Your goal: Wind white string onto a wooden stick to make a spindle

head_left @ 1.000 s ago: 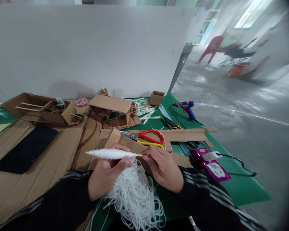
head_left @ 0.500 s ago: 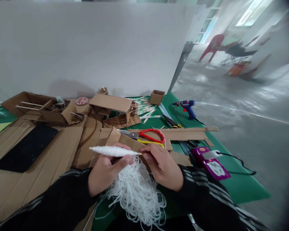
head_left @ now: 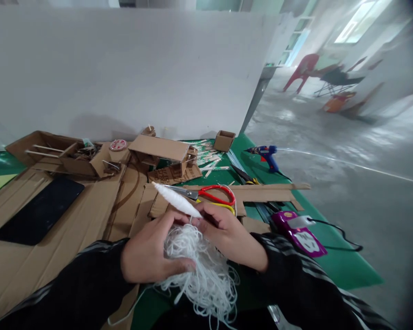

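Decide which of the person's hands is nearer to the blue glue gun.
Right. The right hand is nearer the camera and left of the glue gun; the left hand, at the loose white string, is farther left.

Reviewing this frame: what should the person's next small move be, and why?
Probably ease some slack free with the left hand while the right hand steadies the wound stick. The left hand is cupped at the loose white string, which lies in tangled loops, and the right holds the stick near its lower end, so a snag seems likely otherwise.
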Demonstrator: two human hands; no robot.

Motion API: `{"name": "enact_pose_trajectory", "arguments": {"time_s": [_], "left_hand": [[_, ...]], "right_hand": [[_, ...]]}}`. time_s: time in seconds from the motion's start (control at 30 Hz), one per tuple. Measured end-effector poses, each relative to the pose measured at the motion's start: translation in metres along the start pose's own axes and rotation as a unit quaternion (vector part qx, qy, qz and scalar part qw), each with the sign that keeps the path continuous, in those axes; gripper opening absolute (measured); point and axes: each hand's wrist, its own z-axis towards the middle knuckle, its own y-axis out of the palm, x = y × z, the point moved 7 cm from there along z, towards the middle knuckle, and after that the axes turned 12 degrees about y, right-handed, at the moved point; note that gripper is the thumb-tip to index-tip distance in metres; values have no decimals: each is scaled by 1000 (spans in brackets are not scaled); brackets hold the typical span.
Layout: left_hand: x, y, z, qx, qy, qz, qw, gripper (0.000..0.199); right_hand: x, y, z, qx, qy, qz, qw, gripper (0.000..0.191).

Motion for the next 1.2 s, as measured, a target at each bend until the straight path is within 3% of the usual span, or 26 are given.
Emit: {"name": "enact_pose_trajectory", "arguments": {"time_s": [0.1,0.2,0.27,0.47,0.57,0.67,0.8,0.9,1.0,1.1,1.2], "left_hand": [[5,-2,-1,5,34,52,998,44],[7,-5,-1,37,69,38,996,32],[7,-6,0,61,80,25,995,22],[4,-3,3,76,27,57,995,9],[-4,4,4,54,-33,-13,998,3],[-13,12,4,43,-85,-116,989,11],[-19,22,2,38,-141,-269,952,18],[-22,34,-5,21,-222,-409,885,28],[-25,41,-12,11,-262,-493,830,30],[-30,38,-14,51,-252,-533,806,35],[-33,30,-13,91,-219,-542,806,42]], "right_hand": [[9,2,1,-31,49,137,989,18],[22,10,-1,-87,118,239,960,23],[25,16,-3,-121,130,275,945,24],[26,27,-10,-153,126,220,955,28],[26,27,-10,-144,115,176,967,28],[22,27,-9,-132,74,173,973,27],[31,35,-9,-167,110,219,955,35],[35,40,-11,-195,121,234,945,30],[35,41,-12,-213,114,258,935,26],[38,37,-11,-205,127,287,927,28],[43,30,-8,-188,142,330,914,29]]}}
